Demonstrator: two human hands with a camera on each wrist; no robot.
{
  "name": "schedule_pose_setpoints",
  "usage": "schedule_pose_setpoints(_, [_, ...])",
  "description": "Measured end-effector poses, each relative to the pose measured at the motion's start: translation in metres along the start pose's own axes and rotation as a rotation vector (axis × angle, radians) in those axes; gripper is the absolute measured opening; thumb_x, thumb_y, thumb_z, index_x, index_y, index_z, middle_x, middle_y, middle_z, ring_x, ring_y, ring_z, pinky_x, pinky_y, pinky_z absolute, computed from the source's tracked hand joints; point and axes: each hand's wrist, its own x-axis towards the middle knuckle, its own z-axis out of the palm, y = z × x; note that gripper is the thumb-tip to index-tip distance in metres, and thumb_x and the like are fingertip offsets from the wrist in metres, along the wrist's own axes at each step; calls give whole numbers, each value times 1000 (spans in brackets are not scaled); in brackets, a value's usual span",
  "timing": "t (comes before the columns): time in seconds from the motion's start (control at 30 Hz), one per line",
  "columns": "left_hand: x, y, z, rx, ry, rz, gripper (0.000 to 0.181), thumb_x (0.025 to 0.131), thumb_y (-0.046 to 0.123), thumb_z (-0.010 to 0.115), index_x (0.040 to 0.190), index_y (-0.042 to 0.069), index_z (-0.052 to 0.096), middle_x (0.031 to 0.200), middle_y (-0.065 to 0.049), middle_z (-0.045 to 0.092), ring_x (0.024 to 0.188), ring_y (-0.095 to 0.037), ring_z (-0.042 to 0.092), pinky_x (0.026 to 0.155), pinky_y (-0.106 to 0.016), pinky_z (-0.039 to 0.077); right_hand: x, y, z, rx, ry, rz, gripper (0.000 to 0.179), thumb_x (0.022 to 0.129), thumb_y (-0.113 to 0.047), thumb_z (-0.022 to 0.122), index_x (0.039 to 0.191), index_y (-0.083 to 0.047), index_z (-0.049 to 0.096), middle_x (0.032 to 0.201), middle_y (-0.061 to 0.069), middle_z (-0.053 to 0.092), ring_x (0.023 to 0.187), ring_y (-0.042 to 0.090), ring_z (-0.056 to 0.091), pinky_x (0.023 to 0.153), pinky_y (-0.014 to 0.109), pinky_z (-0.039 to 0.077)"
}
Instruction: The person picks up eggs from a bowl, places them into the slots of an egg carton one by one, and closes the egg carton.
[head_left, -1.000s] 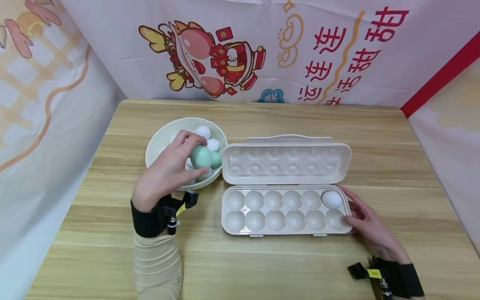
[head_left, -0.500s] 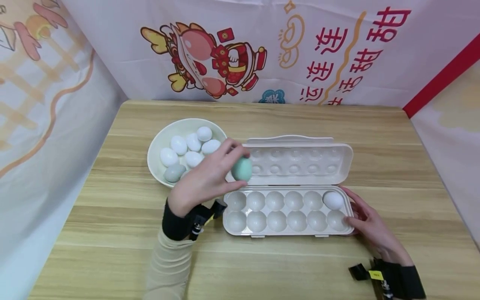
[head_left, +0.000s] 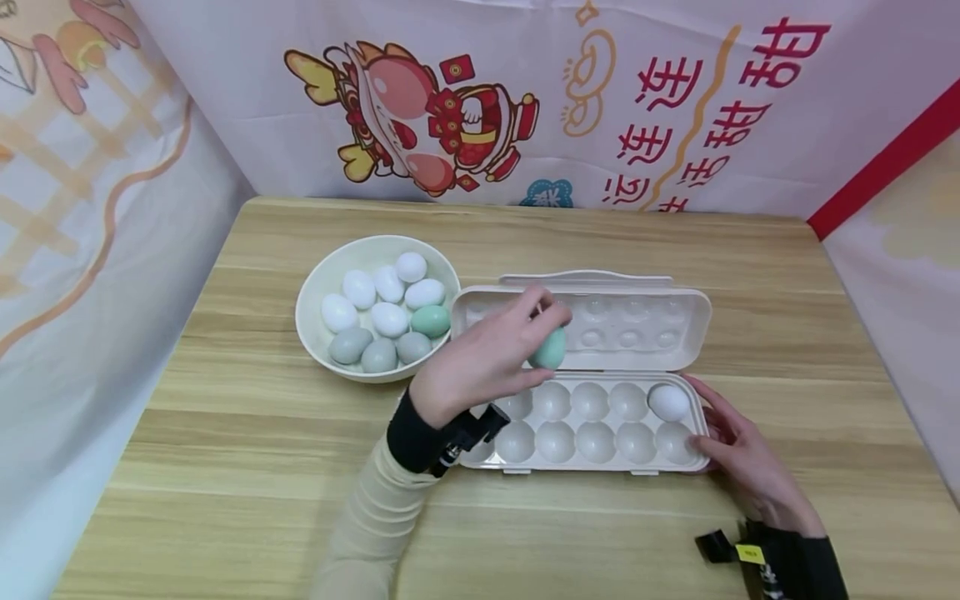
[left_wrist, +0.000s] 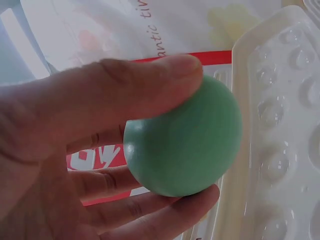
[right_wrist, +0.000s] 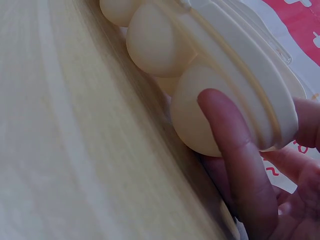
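Note:
A mint-green egg [head_left: 550, 350] is pinched between the thumb and fingers of my left hand [head_left: 491, 354], above the opened egg box [head_left: 596, 443]. In the left wrist view, the thumb lies over the green egg [left_wrist: 185, 145] and the fingers support it from below. My right hand [head_left: 750, 458] grips the right end of the box; the right wrist view has the thumb against a rounded cup [right_wrist: 195, 115] on the box's underside. One white egg [head_left: 669, 402] sits in the back right cup. My left hand and wrist cover part of the box's left end.
A cream bowl [head_left: 303, 312] stands left of the box, holding several white and grey eggs and one green egg [head_left: 431, 321]. The hinged lid [head_left: 693, 329] lies back behind the cups. A printed cloth [head_left: 247, 75] hangs behind the wooden table [head_left: 247, 467].
My left hand has lifted the green egg out of the bowl and carried it right, over the egg box. My right hand has stayed at the box's right end.

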Motion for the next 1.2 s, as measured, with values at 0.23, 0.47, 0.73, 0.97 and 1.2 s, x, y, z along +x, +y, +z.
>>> schedule_pose_setpoints(0.23, [20,12,13,-12,-54,40,47,82,13,75,121,5,49,114,-9,41,90,-19,51,75,-24,45,0,1,-1,-19,10,-13,83,88,3,60,153,-33,24,128,13,44,96,18,54,67,33,52])
schedule_pose_setpoints(0.47, [46,31,31,96,-103,63,48,82,14,74,122,7,48,110,-7,41,91,-17,47,72,-22,43,0,1,-2,7,18,15,83,88,3,59,153,-36,23,135,22,37,98,21,51,68,34,53])
schedule_pose_setpoints(0.73, [64,43,56,201,-135,71,48,83,14,74,123,8,49,105,-6,43,84,-17,51,64,-22,45,2,2,-2,17,-1,5,80,90,1,58,153,-36,24,137,25,36,97,23,53,67,37,54])
schedule_pose_setpoints(0.97, [78,52,80,317,-183,19,46,84,11,69,126,14,51,111,-4,47,87,-17,54,57,-24,46,2,2,-3,33,-8,-3,78,91,0,59,153,-34,24,137,25,37,97,24,54,68,38,54])
schedule_pose_setpoints(1.2, [84,50,97,368,-155,8,40,87,8,65,125,14,51,112,-5,46,87,-18,53,54,-24,46,2,3,-3,46,-12,17,79,91,1,56,153,-34,24,138,25,34,99,27,50,70,36,53])
